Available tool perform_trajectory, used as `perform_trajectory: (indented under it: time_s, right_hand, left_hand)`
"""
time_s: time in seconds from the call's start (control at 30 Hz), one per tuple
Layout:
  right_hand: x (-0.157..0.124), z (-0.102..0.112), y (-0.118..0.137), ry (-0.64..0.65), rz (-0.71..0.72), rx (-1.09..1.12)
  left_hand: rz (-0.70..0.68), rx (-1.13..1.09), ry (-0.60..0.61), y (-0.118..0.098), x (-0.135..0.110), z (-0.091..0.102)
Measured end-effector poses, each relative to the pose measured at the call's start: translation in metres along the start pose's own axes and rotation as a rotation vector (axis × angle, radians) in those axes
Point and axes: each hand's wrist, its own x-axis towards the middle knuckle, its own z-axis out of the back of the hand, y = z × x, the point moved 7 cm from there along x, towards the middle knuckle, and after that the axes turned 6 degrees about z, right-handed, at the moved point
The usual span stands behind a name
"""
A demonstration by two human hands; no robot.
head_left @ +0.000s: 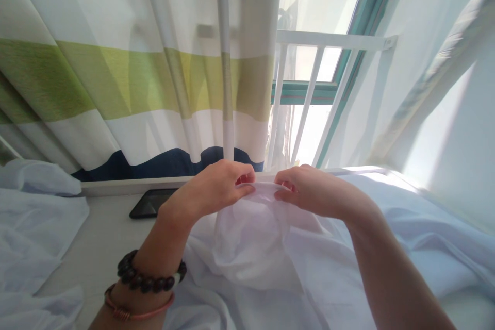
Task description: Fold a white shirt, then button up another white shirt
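A white cloth (255, 247) hangs raised between my two hands, its upper edge pinched and drawn fairly straight. My left hand (222, 183) grips that edge between thumb and fingers on the left; a dark bead bracelet and a reddish band circle this wrist. On the other side my right hand (305, 188) pinches the same edge, a short gap away. Below, the cloth falls in loose folds over the pale surface. Whether it is a garment or a sheet, I cannot tell.
A black phone-like slab (151, 203) lies left of my left wrist. More white fabric (34, 232) is heaped at the far left. Behind stand a white railing (309, 38), a striped curtain (135, 82) and a green-framed window (301, 93). A white wall (456, 134) rises at right.
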Motion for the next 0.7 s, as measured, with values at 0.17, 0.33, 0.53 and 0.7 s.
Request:
perform_trajectory:
  time_s: [0.17, 0.33, 0.53, 0.7]
  right_hand:
    - [0.001, -0.008, -0.01, 0.048, -0.058, -0.017]
    - [0.001, 0.005, -0.008, -0.121, -0.032, -0.034]
    - [-0.002, 0.016, -0.001, -0.187, -0.008, -0.02]
    - [-0.005, 0.01, 0.002, -0.089, -0.021, -0.043]
  left_hand:
    - [-0.011, 0.032, -0.02, 0.001, -0.001, 0.0]
    - [0.028, 0.042, -0.011, 0.002, -0.001, 0.003]
    - [0.043, 0.077, 0.025, 0.007, -0.002, 0.001]
    - [0.031, 0.088, 0.025, 0.008, -0.001, -0.002]
